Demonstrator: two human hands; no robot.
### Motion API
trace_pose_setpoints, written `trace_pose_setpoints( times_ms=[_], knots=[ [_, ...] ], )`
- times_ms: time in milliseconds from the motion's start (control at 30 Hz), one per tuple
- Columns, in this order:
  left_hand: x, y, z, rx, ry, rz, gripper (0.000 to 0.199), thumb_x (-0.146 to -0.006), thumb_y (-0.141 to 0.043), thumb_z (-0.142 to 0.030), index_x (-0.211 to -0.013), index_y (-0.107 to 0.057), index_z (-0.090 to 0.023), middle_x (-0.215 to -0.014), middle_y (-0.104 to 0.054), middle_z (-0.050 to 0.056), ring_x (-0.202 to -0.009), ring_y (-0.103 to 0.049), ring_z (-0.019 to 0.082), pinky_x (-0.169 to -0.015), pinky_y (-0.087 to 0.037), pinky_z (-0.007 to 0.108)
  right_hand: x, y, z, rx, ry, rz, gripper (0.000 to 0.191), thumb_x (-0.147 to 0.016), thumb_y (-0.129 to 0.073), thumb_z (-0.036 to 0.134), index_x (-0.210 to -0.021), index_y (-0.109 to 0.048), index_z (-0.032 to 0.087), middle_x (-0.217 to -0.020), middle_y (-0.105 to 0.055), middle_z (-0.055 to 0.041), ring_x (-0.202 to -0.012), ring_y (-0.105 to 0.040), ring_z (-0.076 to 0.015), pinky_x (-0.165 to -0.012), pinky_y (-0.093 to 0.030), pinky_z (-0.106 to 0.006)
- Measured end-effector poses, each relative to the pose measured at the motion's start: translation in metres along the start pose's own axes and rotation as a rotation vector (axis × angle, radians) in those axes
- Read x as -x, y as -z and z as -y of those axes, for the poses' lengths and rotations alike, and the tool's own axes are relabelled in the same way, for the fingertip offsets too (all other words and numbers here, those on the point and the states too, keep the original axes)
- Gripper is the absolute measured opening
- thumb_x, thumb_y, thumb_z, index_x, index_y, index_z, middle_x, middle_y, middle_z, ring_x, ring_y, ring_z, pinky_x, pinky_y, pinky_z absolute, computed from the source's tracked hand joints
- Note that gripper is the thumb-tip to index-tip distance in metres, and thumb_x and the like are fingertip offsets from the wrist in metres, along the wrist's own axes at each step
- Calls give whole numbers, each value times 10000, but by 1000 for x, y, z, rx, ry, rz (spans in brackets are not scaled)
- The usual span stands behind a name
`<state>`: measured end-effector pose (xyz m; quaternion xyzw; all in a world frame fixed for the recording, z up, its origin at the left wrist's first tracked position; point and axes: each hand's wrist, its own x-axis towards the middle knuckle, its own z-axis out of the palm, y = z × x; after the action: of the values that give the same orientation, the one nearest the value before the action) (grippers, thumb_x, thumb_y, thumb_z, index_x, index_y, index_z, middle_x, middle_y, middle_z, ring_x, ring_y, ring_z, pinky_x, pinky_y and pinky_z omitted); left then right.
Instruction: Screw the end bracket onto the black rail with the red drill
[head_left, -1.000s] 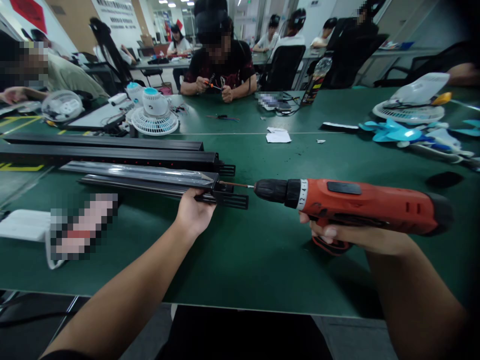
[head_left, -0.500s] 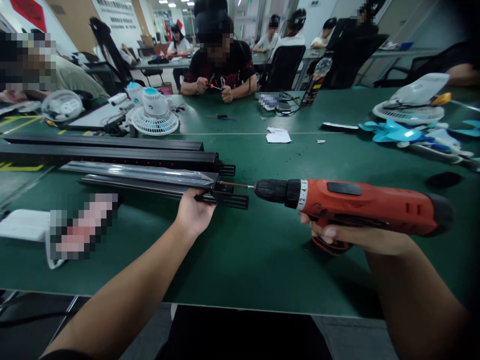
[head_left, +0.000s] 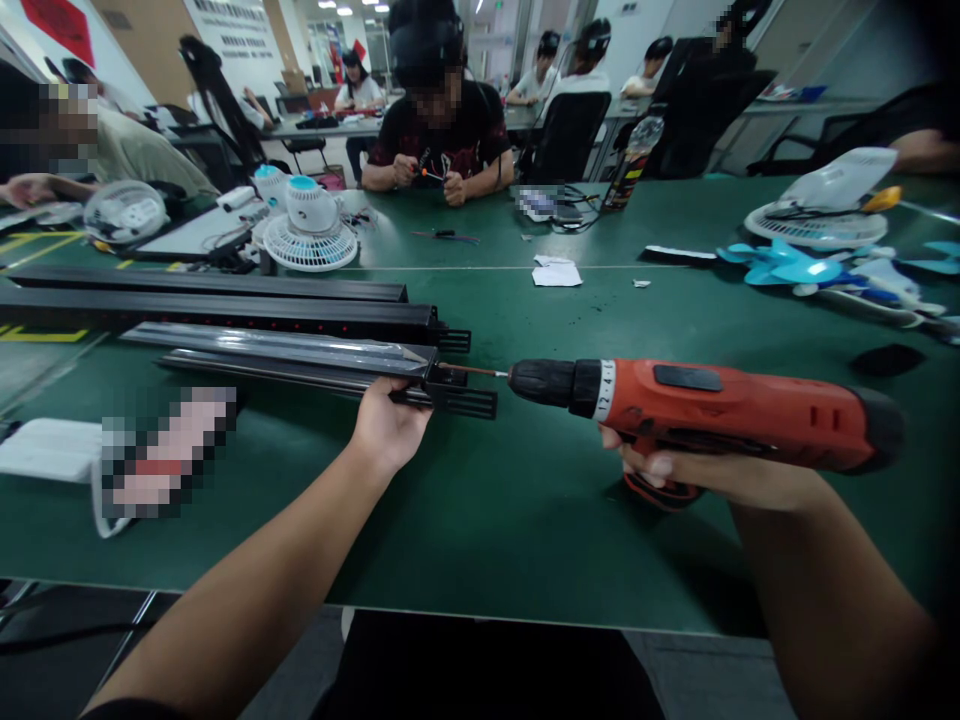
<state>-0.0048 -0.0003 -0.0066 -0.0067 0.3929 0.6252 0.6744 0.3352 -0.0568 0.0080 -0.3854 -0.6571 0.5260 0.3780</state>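
My right hand (head_left: 660,470) is wrapped round the handle of an orange and black cordless drill (head_left: 750,410), which points left. A long thin bit (head_left: 480,372) runs from its chuck to the end of a black metal rail (head_left: 315,370); whether the tip sits in a screw is too small to tell. My left hand (head_left: 394,425) grips that rail near its right end, thumb on top and the other fingers hidden beneath. Clear plastic film covers part of the rail's top. A slotted black bracket (head_left: 469,402) sticks out of the rail's end, just past my left hand.
Behind lie more black rails (head_left: 225,308). A white fan (head_left: 309,235), paper scraps (head_left: 556,271), a bottle (head_left: 634,165) and blue fan blades (head_left: 787,262) are on the green table (head_left: 525,540). A blurred-out object (head_left: 172,450) lies at left. Across the table a person holds a screwdriver.
Both my hands, the drill and the rail stay practically where they were. At the far left, the person's hand and head have shifted slightly.
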Motion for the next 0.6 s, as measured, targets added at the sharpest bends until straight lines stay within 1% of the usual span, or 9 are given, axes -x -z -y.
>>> trace_pose_setpoints(
  times_ms=[67,133,267,333,467,600],
  knots=[
    [1,0,0,2,-2,4,617,-827,-551,-49,-1421,-714,-87,-964,-865,97,-791,-807,215,-823,-659,297,0,0,1,-2,5,7,215,-934,-991,386,-1100,-935,261,-752,-755,-25,-548,-638,-125,-437,-558,-185],
    [0,0,0,6,-2,16,635,-822,-560,-44,-1437,-710,-102,-988,-871,94,-797,-810,213,-833,-661,297,0,1,1,-1,1,18,207,-952,-976,389,-1112,-929,266,-746,-742,-19,-549,-629,-127,-445,-568,-193],
    [-2,2,0,10,0,25,671,-809,-577,-39,-1463,-705,-115,-1041,-881,104,-831,-820,228,-858,-666,314,0,3,0,19,-27,45,248,-966,-958,436,-1121,-913,247,-713,-709,-11,-543,-616,-139,-469,-617,-229],
    [-2,3,0,10,2,28,667,-809,-578,-40,-1459,-709,-115,-1052,-883,108,-832,-820,232,-858,-666,318,0,4,0,22,-41,52,270,-963,-960,443,-1133,-906,240,-713,-712,-11,-553,-628,-143,-481,-629,-230],
    [-1,2,0,23,9,10,637,-815,-574,-43,-1429,-721,-125,-1062,-881,104,-812,-815,222,-836,-663,305,0,4,1,19,-61,55,307,-958,-963,470,-1132,-900,225,-696,-717,-8,-556,-640,-145,-484,-622,-225],
    [0,0,0,4,0,2,597,-820,-562,-52,-1388,-731,-121,-1007,-870,97,-811,-813,219,-833,-665,301,0,3,2,14,-59,40,311,-948,-972,468,-1119,-904,217,-690,-716,-7,-540,-623,-140,-471,-609,-228]
  ],
)
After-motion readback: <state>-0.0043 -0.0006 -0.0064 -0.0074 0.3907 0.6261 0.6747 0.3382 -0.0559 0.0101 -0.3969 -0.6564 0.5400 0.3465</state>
